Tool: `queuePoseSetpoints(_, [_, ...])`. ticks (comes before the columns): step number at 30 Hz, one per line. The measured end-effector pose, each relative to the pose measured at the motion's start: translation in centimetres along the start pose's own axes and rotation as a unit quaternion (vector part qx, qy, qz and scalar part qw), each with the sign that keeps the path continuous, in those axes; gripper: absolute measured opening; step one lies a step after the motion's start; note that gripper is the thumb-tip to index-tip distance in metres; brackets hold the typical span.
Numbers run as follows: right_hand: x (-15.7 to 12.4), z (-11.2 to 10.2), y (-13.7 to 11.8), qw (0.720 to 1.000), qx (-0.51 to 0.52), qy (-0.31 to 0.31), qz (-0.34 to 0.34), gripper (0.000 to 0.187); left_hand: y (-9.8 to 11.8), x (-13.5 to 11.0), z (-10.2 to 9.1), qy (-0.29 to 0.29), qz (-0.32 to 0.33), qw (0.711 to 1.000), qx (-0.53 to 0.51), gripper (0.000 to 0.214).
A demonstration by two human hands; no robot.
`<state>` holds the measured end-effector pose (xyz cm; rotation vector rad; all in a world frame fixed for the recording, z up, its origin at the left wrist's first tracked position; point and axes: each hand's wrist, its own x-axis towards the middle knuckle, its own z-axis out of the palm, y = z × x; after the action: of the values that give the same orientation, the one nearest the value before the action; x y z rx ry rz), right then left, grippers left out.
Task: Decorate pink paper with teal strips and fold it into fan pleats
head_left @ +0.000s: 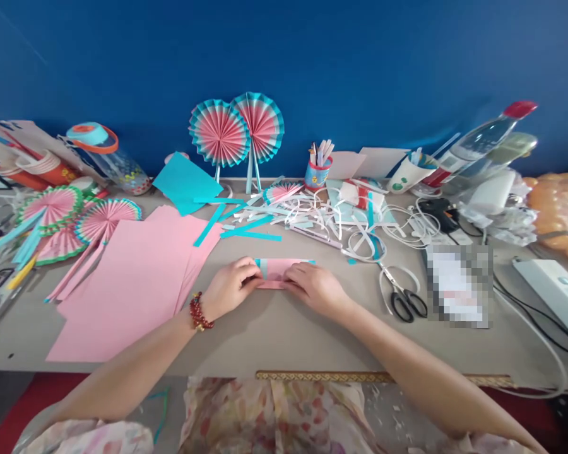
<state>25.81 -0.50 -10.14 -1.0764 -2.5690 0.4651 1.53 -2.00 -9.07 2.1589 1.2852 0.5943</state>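
Note:
A small pink paper strip (275,267) with blue along its far edge and left side lies on the table between my hands. My left hand (233,284), with a red bead bracelet at the wrist, pinches its left end. My right hand (318,289) has its fingers closed on the right part, thumb at the near edge. The fingertips hide both ends of the strip. Left of my left hand is a stack of pink paper sheets (123,284). Beyond my hands lie blue paper strips (252,236) and a heap of white paper scraps (288,211).
Black-handled scissors (408,305) lie to the right, beside a blurred-out flat item (459,287) and a white power strip (556,287). Two round pleated paper fans (219,132) stand against the blue wall. More fans (108,221) lie left. A bottle (483,142) leans at the back right.

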Motion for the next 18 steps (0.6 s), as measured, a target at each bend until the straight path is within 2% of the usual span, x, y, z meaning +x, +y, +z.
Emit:
queuePoseSetpoints(8, [0.7, -0.4, 0.4, 0.998, 0.039, -0.036, 0.042, 0.011, -0.6, 0.7, -0.4, -0.017, -0.007, 1.0, 0.005, 0.016])
queuePoseSetpoints(13, [1.0, -0.3, 0.7, 0.998, 0.052, -0.034, 0.032, 0.011, -0.7, 0.9, -0.9, -0.041, -0.007, 0.999, -0.002, 0.022])
queuePoseSetpoints(18, [1.1, -0.7, 0.5, 0.994, 0.08, -0.053, 0.054, 0.011, -0.9, 0.9, -1.0, -0.058, 0.003, 0.998, -0.001, 0.019])
